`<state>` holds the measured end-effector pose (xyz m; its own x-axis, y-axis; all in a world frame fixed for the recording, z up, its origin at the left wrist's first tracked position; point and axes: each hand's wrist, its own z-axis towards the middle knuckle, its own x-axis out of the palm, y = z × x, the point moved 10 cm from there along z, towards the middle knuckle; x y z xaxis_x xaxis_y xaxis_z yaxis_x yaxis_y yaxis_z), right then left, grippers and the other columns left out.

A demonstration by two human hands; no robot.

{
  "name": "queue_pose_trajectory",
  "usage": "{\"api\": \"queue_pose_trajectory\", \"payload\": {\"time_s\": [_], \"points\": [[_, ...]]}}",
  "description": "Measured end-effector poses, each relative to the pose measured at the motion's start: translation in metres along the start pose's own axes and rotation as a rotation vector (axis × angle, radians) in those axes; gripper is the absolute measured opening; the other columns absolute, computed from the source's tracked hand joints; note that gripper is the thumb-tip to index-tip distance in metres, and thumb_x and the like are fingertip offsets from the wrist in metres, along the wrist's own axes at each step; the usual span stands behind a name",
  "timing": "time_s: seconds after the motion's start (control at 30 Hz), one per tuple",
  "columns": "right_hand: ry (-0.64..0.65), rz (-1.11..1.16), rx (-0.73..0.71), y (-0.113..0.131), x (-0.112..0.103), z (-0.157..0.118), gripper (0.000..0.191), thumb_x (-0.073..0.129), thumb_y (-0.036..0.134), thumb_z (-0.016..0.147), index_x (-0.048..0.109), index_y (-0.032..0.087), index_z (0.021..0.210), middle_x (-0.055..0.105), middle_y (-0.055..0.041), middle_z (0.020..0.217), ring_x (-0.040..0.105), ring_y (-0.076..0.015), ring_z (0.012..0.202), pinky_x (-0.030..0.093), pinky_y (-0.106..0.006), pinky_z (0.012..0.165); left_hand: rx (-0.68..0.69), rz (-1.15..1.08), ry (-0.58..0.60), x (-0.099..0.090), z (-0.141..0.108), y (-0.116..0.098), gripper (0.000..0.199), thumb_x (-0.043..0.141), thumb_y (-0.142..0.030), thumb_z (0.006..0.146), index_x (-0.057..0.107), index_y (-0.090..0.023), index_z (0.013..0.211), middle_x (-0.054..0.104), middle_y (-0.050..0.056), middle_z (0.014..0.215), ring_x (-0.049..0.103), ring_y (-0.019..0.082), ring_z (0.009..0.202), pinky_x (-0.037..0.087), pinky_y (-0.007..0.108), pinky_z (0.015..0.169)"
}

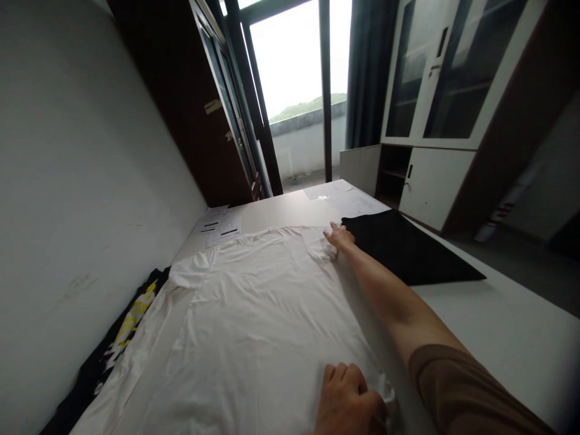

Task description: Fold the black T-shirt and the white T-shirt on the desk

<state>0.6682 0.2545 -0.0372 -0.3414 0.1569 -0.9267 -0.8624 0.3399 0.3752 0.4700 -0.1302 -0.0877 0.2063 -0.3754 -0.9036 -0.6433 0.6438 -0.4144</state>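
Observation:
A white T-shirt lies spread on the white table, its neckline towards the window and faint creases across its front. My right hand reaches out to the shirt's right sleeve, with fingers spread and touching the cloth at its edge. Close to me, my left hand is closed at the shirt's lower right side, fingers curled and the thumb bent in over the fabric. A black folded cloth lies flat just to the right of my right hand.
Dark clothing with a yellow print and more white cloth lie along the left wall. Printed papers rest at the table's far left, other sheets at its far end. A cabinet stands beyond the right edge.

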Motion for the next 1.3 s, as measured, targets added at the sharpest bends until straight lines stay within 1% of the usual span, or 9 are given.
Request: {"api": "queue_pose_trajectory", "payload": {"time_s": [0.13,0.23,0.43,0.6,0.7,0.8,0.93,1.1,1.3], "points": [[0.131,-0.064,-0.030,0.006,0.010,0.009,0.061,0.062,0.058,0.092,0.059,0.018,0.139,0.062,-0.0215,0.133,0.061,-0.0356,0.121,0.051,-0.046,0.095,0.084,0.024,0.097,0.023,0.008,0.001,0.020,0.068,-0.042,0.084,0.073,-0.029,0.099,0.072,0.008,0.089,0.063,0.026,0.094,0.043,0.044,0.083],[0.109,-0.085,0.001,0.003,0.010,0.011,0.051,0.071,0.046,0.088,0.069,0.012,0.125,0.067,-0.0259,0.122,0.064,-0.0384,0.117,0.053,-0.045,0.092,0.115,-0.014,0.068,0.013,0.002,-0.006,0.029,0.070,-0.044,0.080,0.070,-0.024,0.101,0.074,0.007,0.097,0.063,0.026,0.098,0.040,0.044,0.094],[-0.048,0.128,0.055,-0.008,-0.014,0.018,0.030,0.067,0.021,0.087,0.071,0.014,0.116,0.070,-0.0222,0.116,0.068,-0.0322,0.109,0.053,-0.038,0.088,-0.114,-0.293,0.125,-0.011,-0.016,-0.009,0.039,0.070,-0.056,0.082,0.067,-0.022,0.100,0.070,0.005,0.111,0.060,0.027,0.107,0.037,0.042,0.101],[-0.109,0.404,0.060,-0.010,-0.032,0.033,0.025,0.066,0.011,0.079,0.076,0.017,0.102,0.074,-0.0137,0.103,0.069,-0.0225,0.093,0.051,-0.026,0.078,-0.235,-0.525,0.188,-0.015,-0.019,-0.011,0.039,0.070,-0.037,0.084,0.060,-0.023,0.119,0.067,0.002,0.102,0.058,0.020,0.093,0.043,0.030,0.082],[-0.109,0.548,0.049,-0.008,-0.032,0.036,0.033,0.062,0.009,0.078,0.077,0.019,0.106,0.074,-0.0074,0.092,0.065,-0.0146,0.069,0.050,-0.022,0.063,-0.133,-0.638,0.162,-0.042,-0.018,-0.014,0.055,0.062,-0.024,0.085,0.052,-0.028,0.139,0.067,-0.002,0.094,0.056,0.015,0.079,0.044,0.026,0.076],[-0.149,0.683,0.073,-0.016,-0.033,0.035,0.045,0.062,0.011,0.078,0.074,0.017,0.121,0.072,-0.0049,0.083,0.057,-0.0109,0.054,0.047,-0.020,0.051,-0.019,-0.652,0.194,-0.065,-0.023,-0.015,0.056,0.055,-0.015,0.085,0.059,-0.033,0.137,0.070,-0.003,0.101,0.061,0.014,0.081,0.046,0.025,0.078],[-0.234,0.800,0.125,-0.039,-0.043,0.033,0.053,0.064,0.012,0.077,0.069,0.013,0.129,0.070,-0.0044,0.077,0.054,-0.0102,0.050,0.047,-0.020,0.047,0.174,-0.678,0.363,-0.056,-0.025,-0.038,0.058,0.048,-0.003,0.074,0.073,-0.029,0.120,0.074,-0.003,0.107,0.067,0.016,0.095,0.049,0.024,0.087],[-0.325,0.851,0.170,-0.080,-0.057,0.029,0.052,0.060,0.008,0.074,0.072,0.012,0.125,0.074,-0.0062,0.084,0.063,-0.0132,0.058,0.055,-0.023,0.056,0.156,-0.980,0.424,-0.032,-0.012,-0.063,0.052,0.046,-0.002,0.070,0.078,-0.020,0.108,0.075,0.000,0.101,0.070,0.016,0.095,0.053,0.025,0.089],[-0.395,0.790,0.148,-0.117,-0.066,0.024,0.049,0.061,0.009,0.070,0.075,0.014,0.117,0.074,-0.0123,0.116,0.071,-0.0209,0.102,0.055,-0.029,0.091,0.036,-1.303,0.360,-0.026,-0.008,-0.059,0.024,0.067,-0.014,0.077,0.077,-0.013,0.098,0.073,0.005,0.092,0.068,0.018,0.090,0.053,0.034,0.094]]}}
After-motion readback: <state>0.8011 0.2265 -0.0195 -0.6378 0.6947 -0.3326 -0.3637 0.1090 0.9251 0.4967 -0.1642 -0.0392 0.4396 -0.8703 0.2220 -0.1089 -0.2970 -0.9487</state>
